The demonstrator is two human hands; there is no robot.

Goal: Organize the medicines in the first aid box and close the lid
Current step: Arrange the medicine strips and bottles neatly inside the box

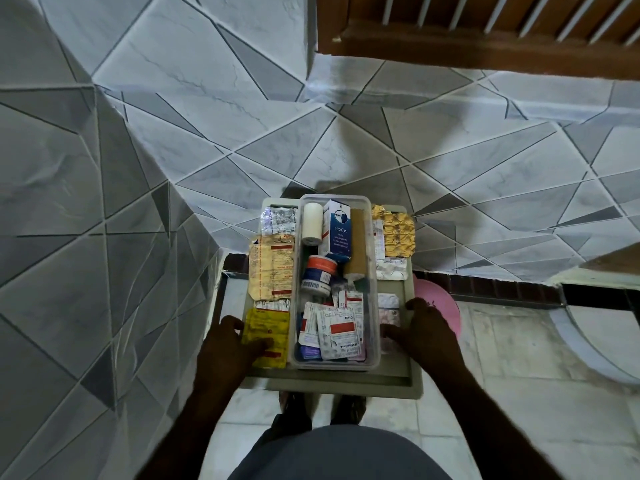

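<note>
A clear plastic first aid box [374, 271] stands open on a grey tray [346, 384]. Inside it are a white bandage roll [312, 222], a blue-and-white carton [337, 230], a brown roll [357, 247], small tubs [320, 266] and red-striped pill strips [341, 332]. Loose blister packs lie on the tray beside the box: cream and silver ones [273, 268] to its left, gold ones [398, 232] to its right. My left hand [225, 344] touches a yellow packet [268, 332] at the near left. My right hand [424, 332] rests on strips [389, 315] at the near right. No lid is visible.
The tray sits on a small stand in a tiled corner. Patterned grey wall tiles [104, 202] rise to the left and ahead. A pink round object [440, 303] lies on the floor to the right. A wooden frame [450, 36] hangs at the top. My feet [322, 407] are below the tray.
</note>
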